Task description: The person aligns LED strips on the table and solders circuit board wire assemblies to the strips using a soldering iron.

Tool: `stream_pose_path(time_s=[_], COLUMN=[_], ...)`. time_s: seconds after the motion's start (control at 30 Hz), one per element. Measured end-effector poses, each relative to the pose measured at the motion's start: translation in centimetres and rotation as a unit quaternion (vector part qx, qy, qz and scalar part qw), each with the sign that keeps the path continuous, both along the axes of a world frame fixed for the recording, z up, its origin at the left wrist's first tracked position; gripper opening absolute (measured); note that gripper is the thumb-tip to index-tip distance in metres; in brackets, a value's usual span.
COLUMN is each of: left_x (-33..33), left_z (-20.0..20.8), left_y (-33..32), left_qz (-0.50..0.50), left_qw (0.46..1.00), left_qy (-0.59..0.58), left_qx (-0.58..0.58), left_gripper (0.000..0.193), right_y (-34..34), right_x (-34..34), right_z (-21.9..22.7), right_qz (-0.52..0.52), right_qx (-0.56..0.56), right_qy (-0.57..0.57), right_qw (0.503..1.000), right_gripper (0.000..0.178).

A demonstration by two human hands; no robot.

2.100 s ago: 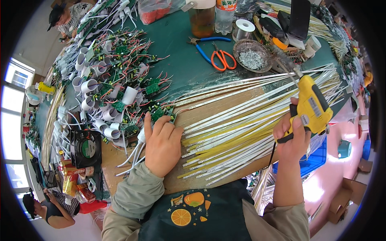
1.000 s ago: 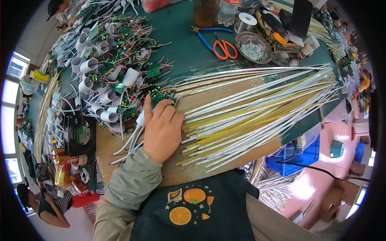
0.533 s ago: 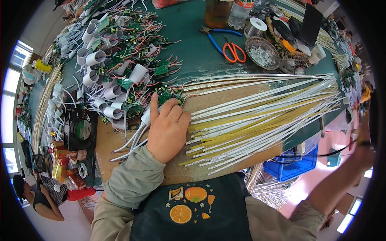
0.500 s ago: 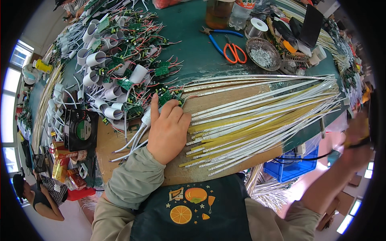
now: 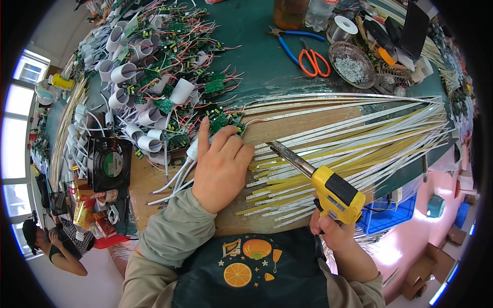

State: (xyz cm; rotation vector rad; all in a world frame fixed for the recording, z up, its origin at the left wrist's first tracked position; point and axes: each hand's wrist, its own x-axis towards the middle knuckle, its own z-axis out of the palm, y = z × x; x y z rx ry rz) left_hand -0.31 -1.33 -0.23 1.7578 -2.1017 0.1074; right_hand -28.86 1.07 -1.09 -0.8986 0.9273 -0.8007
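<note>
My left hand (image 5: 222,172) is on the bench, index finger stretched forward and the other fingers curled down at a small green circuit board (image 5: 220,122). Beside its thumb side, a white plastic housing (image 5: 192,151) trails several white cables (image 5: 177,179). Red wires from the board reach toward a thin LED strip (image 5: 308,114). My right hand (image 5: 331,231) grips the handle of a yellow and black soldering gun (image 5: 339,195). Its metal tip points up and left, over the ends of white and yellow LED strips (image 5: 334,159). What lies under my left palm is hidden.
Many circuit boards in white housings (image 5: 149,115) are heaped at left, near a black fan (image 5: 109,163). Blue pliers (image 5: 290,46), orange-handled scissors (image 5: 314,62), a solder spool (image 5: 343,28) and a metal dish (image 5: 352,64) lie at the back. A blue crate (image 5: 390,213) stands low right.
My right hand has come in from the far right with the soldering gun, now in front of me over the strips. My left hand keeps its place at the board; the view has shifted slightly.
</note>
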Motion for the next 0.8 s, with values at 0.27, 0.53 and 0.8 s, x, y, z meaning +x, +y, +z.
stream_pose_path(time_s=[0.27,0.53,0.8], left_x=[-0.05,-0.18,-0.17], left_z=[0.12,0.26,1.01], left_y=[0.05,0.15,-0.15], left_qz=[0.002,0.004,0.002], left_qw=[1.000,1.000,0.999], left_qy=[-0.005,-0.019,-0.027], left_qx=[0.008,0.015,0.031], left_gripper=[0.016,0.016,0.013], right_y=[-0.27,-0.12,-0.41], right_x=[-0.13,0.01,-0.05], right_z=[-0.02,-0.37,-0.17], right_qz=[0.040,0.017,0.028], right_qx=[-0.011,-0.014,-0.023], right_qy=[0.043,0.029,0.040], right_qw=[0.998,0.999,0.999], right_gripper=[0.060,0.053,0.051])
